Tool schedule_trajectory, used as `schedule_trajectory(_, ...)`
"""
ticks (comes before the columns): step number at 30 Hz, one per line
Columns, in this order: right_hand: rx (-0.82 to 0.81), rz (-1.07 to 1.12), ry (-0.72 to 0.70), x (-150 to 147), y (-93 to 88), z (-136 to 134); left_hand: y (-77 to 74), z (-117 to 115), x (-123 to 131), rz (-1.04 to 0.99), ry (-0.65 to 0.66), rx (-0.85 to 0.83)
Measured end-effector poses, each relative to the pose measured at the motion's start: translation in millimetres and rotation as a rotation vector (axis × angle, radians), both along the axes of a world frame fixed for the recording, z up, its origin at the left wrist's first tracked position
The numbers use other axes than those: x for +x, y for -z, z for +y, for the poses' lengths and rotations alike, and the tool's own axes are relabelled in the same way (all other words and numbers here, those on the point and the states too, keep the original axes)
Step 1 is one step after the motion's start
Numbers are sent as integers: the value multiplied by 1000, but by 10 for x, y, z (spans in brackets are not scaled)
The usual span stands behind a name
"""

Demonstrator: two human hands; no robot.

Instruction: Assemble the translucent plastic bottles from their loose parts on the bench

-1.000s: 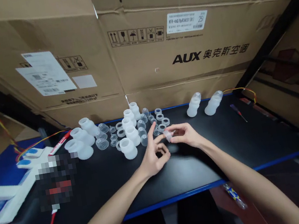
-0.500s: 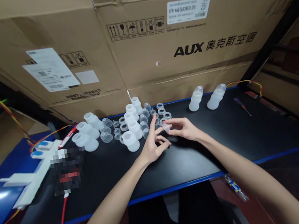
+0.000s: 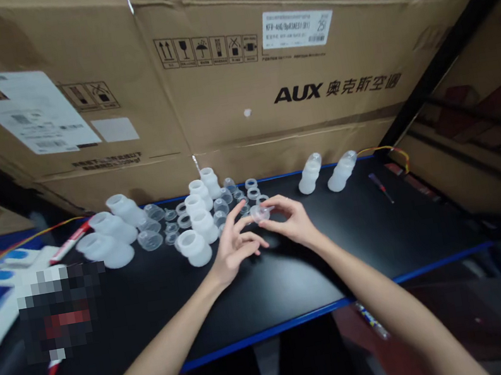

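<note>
Right hand (image 3: 292, 222) pinches clear round plastic nipple piece (image 3: 259, 213), frame centre; left hand (image 3: 232, 249) spread loosely, fingertip at its rim. Probably two-handed fitting step; next calls for steady pinch.

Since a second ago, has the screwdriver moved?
No: against the AUX carton behind, the screwdriver lies in the same spot; the camera view shifted.

Bottles (image 3: 196, 249) and rings (image 3: 183, 220) on black table (image 3: 291, 289)
</note>
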State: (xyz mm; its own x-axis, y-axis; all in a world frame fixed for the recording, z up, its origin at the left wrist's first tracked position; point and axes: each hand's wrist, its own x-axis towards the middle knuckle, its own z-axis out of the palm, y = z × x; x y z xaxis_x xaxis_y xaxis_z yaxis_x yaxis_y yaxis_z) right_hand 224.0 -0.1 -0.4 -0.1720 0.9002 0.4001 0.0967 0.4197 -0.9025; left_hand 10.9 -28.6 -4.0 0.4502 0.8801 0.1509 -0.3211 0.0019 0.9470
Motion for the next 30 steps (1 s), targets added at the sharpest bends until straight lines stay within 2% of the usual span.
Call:
schedule_trajectory(7, -48, 2, -69, -43, 156, -11, -88, -21, -44, -229, 117, -287)
schedule_trajectory(10, 5, -12, -96, -66, 171, -23, -84, -16, -48, -248, 88, -395)
schedule_trajectory(15, 152, -161, -70, -72, 140, -56, -74, -46, -6, -291, 17, -591)
schedule_trajectory(23, 294, -281, -152, -68, 125, -79, 13, -29, -5, -301, 1, -668)
schedule_trajectory(30, 372, -292, -271, -88, 60, -125, 67, 15, 5, -321, 60, -691)
